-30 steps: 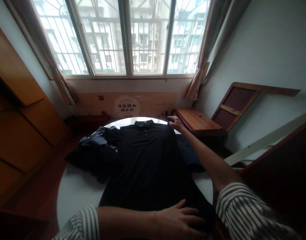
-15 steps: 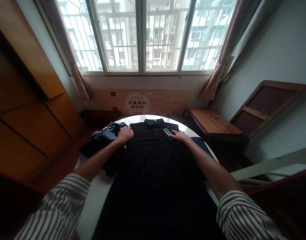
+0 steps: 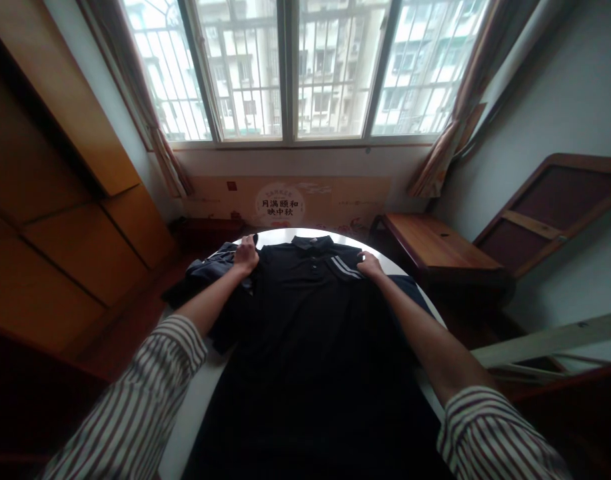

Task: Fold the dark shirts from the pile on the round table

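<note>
A wide barred window (image 3: 295,67) fills the far wall, with a wooden wardrobe (image 3: 60,220) running down the left side of the room. In front of the person a round white table (image 3: 195,400) is mostly covered by a black polo shirt (image 3: 305,333). The shirt lies flat and face up, its collar (image 3: 305,241) towards the window and its hem near the person. A dark blue garment (image 3: 205,273) is bunched on the table just beside the shirt's left shoulder. Both striped-sleeved arms reach forward. The left hand (image 3: 246,254) is curled shut on the shirt's left shoulder, and the right hand (image 3: 369,265) is closed on the right shoulder, next to the white stripes (image 3: 346,267).
</note>
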A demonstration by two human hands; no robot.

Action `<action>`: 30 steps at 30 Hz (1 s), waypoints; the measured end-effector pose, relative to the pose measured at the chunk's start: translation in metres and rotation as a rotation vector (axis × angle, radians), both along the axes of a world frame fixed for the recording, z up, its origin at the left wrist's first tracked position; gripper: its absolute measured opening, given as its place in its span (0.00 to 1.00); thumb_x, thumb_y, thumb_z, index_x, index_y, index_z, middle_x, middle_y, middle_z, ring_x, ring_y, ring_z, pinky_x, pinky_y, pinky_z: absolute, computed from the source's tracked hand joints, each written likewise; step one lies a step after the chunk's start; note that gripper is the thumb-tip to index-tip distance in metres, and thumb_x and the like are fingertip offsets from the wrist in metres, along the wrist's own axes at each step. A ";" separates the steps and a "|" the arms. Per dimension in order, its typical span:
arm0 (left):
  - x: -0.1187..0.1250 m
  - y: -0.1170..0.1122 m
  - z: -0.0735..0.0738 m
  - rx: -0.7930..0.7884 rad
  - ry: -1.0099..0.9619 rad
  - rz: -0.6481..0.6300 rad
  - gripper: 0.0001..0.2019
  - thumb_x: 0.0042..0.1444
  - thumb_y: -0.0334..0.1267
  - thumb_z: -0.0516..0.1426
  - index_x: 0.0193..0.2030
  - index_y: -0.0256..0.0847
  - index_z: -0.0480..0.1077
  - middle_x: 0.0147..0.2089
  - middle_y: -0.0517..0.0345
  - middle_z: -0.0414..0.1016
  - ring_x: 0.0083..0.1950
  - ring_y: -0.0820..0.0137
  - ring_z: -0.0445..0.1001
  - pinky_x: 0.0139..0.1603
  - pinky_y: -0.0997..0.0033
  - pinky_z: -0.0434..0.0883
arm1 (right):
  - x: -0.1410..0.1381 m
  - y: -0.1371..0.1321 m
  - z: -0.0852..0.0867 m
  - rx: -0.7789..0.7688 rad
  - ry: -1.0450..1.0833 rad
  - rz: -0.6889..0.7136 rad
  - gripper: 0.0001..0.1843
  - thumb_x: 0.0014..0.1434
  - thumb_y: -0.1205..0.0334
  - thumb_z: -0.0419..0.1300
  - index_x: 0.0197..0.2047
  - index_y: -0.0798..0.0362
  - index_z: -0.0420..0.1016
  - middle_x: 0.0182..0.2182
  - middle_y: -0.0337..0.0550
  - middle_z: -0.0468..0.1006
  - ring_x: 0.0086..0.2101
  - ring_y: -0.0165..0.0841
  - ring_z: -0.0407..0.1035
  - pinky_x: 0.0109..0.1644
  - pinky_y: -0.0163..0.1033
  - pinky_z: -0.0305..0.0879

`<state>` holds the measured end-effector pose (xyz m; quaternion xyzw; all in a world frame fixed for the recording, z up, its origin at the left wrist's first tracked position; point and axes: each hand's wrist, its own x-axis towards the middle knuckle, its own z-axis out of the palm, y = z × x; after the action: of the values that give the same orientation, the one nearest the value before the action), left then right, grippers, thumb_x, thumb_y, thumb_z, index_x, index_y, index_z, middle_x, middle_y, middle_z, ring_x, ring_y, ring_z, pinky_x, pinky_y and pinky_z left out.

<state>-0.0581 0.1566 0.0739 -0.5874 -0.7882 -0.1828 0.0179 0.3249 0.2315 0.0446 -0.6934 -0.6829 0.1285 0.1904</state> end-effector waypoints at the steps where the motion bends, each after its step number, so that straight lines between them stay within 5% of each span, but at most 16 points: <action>1: 0.009 0.000 -0.002 0.011 0.012 -0.130 0.28 0.59 0.28 0.52 0.67 0.36 0.59 0.65 0.42 0.65 0.63 0.58 0.69 0.63 0.64 0.66 | -0.002 -0.003 0.002 -0.014 -0.024 0.000 0.26 0.52 0.73 0.58 0.56 0.58 0.73 0.48 0.56 0.78 0.49 0.44 0.73 0.50 0.40 0.67; 3: 0.027 0.001 -0.008 -0.047 0.000 -0.348 0.27 0.60 0.32 0.54 0.67 0.38 0.60 0.61 0.47 0.70 0.59 0.61 0.72 0.60 0.68 0.68 | -0.008 -0.012 0.009 -0.016 -0.077 -0.002 0.27 0.54 0.73 0.57 0.58 0.62 0.71 0.52 0.63 0.74 0.51 0.48 0.71 0.52 0.44 0.66; 5: 0.039 0.007 -0.014 -0.130 -0.032 -0.401 0.22 0.63 0.36 0.53 0.63 0.38 0.66 0.54 0.50 0.77 0.53 0.64 0.76 0.54 0.72 0.70 | -0.020 -0.027 0.017 0.027 -0.126 0.028 0.26 0.57 0.72 0.55 0.60 0.65 0.68 0.57 0.70 0.69 0.55 0.55 0.66 0.56 0.53 0.63; 7: 0.043 0.018 -0.017 -0.137 -0.036 -0.330 0.18 0.66 0.39 0.49 0.57 0.38 0.72 0.50 0.50 0.79 0.52 0.64 0.76 0.54 0.72 0.70 | -0.039 -0.051 0.023 0.081 -0.166 0.120 0.24 0.61 0.70 0.53 0.60 0.63 0.68 0.59 0.70 0.66 0.58 0.58 0.61 0.59 0.58 0.58; 11: 0.026 0.047 -0.017 -0.147 -0.033 -0.112 0.19 0.67 0.39 0.47 0.54 0.35 0.74 0.55 0.43 0.76 0.59 0.60 0.73 0.57 0.69 0.67 | -0.086 -0.126 0.013 0.081 -0.192 0.512 0.18 0.64 0.58 0.55 0.55 0.49 0.74 0.56 0.54 0.73 0.55 0.46 0.67 0.62 0.48 0.58; 13: 0.016 0.059 -0.019 -0.183 -0.041 -0.032 0.19 0.64 0.43 0.51 0.55 0.33 0.73 0.56 0.40 0.76 0.59 0.58 0.73 0.55 0.68 0.68 | -0.104 -0.168 -0.001 0.074 -0.169 0.856 0.25 0.66 0.50 0.52 0.63 0.48 0.68 0.63 0.55 0.67 0.59 0.50 0.62 0.64 0.56 0.55; 15: 0.009 0.068 -0.023 -0.218 -0.053 0.003 0.20 0.60 0.46 0.56 0.53 0.33 0.75 0.54 0.40 0.77 0.58 0.57 0.74 0.52 0.70 0.69 | -0.111 -0.203 -0.014 0.022 -0.144 1.037 0.32 0.67 0.42 0.49 0.70 0.43 0.59 0.70 0.51 0.56 0.66 0.57 0.49 0.65 0.69 0.46; 18: 0.007 0.073 -0.031 -0.238 -0.068 0.008 0.16 0.60 0.43 0.55 0.49 0.37 0.78 0.52 0.44 0.79 0.55 0.60 0.76 0.50 0.72 0.70 | -0.108 -0.232 -0.024 -0.042 -0.100 1.082 0.36 0.67 0.35 0.43 0.73 0.38 0.49 0.73 0.45 0.42 0.70 0.58 0.31 0.66 0.74 0.31; 20: 0.006 0.072 -0.034 -0.226 -0.073 0.024 0.16 0.62 0.41 0.53 0.49 0.38 0.78 0.53 0.45 0.79 0.55 0.59 0.76 0.50 0.71 0.70 | -0.102 -0.239 -0.023 -0.068 -0.081 1.074 0.38 0.66 0.33 0.43 0.74 0.38 0.47 0.74 0.45 0.39 0.70 0.56 0.27 0.67 0.73 0.26; 27: 0.018 0.064 -0.014 -0.166 -0.048 0.026 0.17 0.61 0.38 0.55 0.53 0.33 0.74 0.54 0.36 0.76 0.56 0.51 0.75 0.52 0.60 0.70 | -0.090 -0.261 -0.006 -0.142 -0.065 1.120 0.40 0.66 0.35 0.46 0.74 0.45 0.48 0.73 0.51 0.38 0.70 0.56 0.27 0.67 0.72 0.28; 30: 0.039 0.033 -0.004 -0.082 -0.005 -0.125 0.20 0.63 0.38 0.54 0.59 0.34 0.69 0.60 0.37 0.70 0.61 0.53 0.69 0.58 0.60 0.67 | -0.066 -0.288 0.003 -0.142 -0.029 1.174 0.36 0.67 0.42 0.50 0.72 0.49 0.54 0.72 0.52 0.49 0.70 0.53 0.38 0.69 0.68 0.39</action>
<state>-0.0191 0.1893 0.0700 -0.6353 -0.7568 -0.1524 -0.0199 0.2585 -0.0560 0.0479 -0.2123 -0.9446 0.2485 0.0312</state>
